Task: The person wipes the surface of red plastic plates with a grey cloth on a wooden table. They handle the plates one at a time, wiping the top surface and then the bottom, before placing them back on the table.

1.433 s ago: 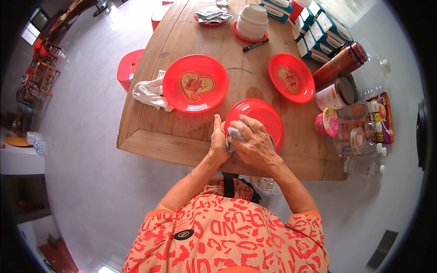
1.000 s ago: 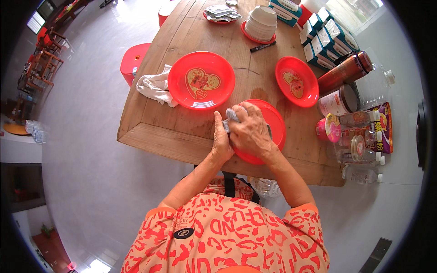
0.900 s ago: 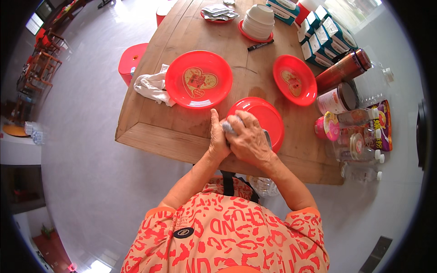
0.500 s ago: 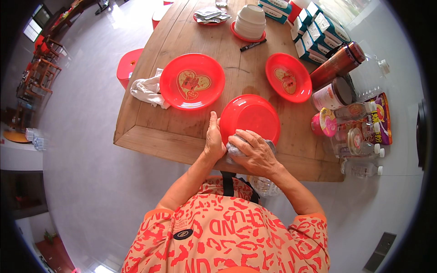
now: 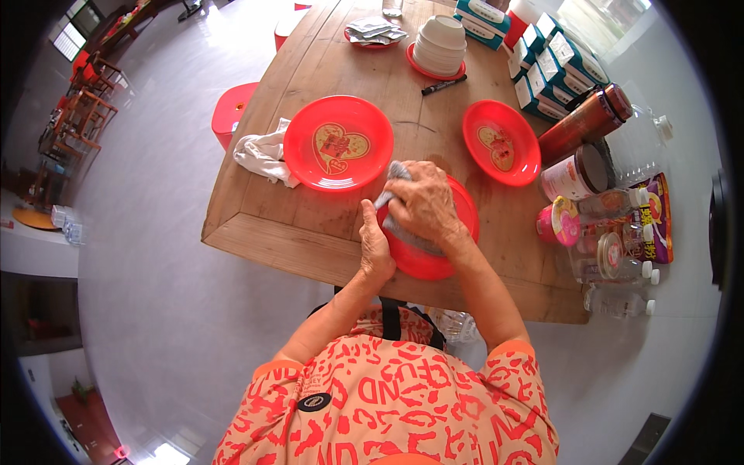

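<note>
Near the table's front edge, a red plate [image 5: 425, 265] is held tilted, its plain red face toward me; no heart print shows on the part I can see. My left hand [image 5: 376, 246] grips its left rim, thumb pointing up. My right hand [image 5: 428, 201] is closed over a grey cloth [image 5: 409, 237] and presses it on the plate near the far left rim. Just beyond lies a red plate with a gold heart print [image 5: 302, 147]. To the right a second heart-print plate [image 5: 518, 138] lies on the table.
A white cloth [image 5: 260, 157] lies at the left. Farther back are stacked white bowls [image 5: 439, 48], a black marker [image 5: 444, 84] and a plate of sachets [image 5: 375, 32]. Tissue packs [image 5: 552, 71], a copper flask [image 5: 585, 124], a canister [image 5: 570, 177] and plastic bottles [image 5: 620, 301] line the right side.
My right hand has moved the grey cloth from the plate's near edge up to its far left rim. My left hand still holds the rim, slightly lower. The view has shifted a little.
</note>
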`<state>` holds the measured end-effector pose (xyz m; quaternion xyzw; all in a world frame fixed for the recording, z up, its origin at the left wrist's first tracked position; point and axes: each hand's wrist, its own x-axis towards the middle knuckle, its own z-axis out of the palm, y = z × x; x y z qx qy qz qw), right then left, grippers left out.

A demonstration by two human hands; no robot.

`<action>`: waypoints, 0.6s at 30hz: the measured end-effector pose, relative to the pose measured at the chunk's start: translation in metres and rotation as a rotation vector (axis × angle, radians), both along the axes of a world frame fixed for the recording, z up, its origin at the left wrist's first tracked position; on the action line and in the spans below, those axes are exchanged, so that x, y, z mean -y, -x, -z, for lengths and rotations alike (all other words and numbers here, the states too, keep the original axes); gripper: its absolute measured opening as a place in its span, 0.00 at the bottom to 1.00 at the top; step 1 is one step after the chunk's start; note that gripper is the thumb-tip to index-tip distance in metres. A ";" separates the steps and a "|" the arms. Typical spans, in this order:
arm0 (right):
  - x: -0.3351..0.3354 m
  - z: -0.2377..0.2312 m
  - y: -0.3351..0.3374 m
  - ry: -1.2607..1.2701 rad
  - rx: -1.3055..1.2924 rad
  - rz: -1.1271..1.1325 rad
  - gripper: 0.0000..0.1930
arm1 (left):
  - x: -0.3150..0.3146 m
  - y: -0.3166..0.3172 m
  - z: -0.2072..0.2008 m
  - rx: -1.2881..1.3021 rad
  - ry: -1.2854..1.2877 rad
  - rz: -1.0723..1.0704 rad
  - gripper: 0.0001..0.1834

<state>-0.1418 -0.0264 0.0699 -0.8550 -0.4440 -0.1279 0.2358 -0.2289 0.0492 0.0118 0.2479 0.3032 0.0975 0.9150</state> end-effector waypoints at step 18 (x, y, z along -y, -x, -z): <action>0.094 0.047 -0.010 -0.229 -0.274 0.561 0.15 | 0.005 0.002 0.010 0.046 -0.231 -0.047 0.16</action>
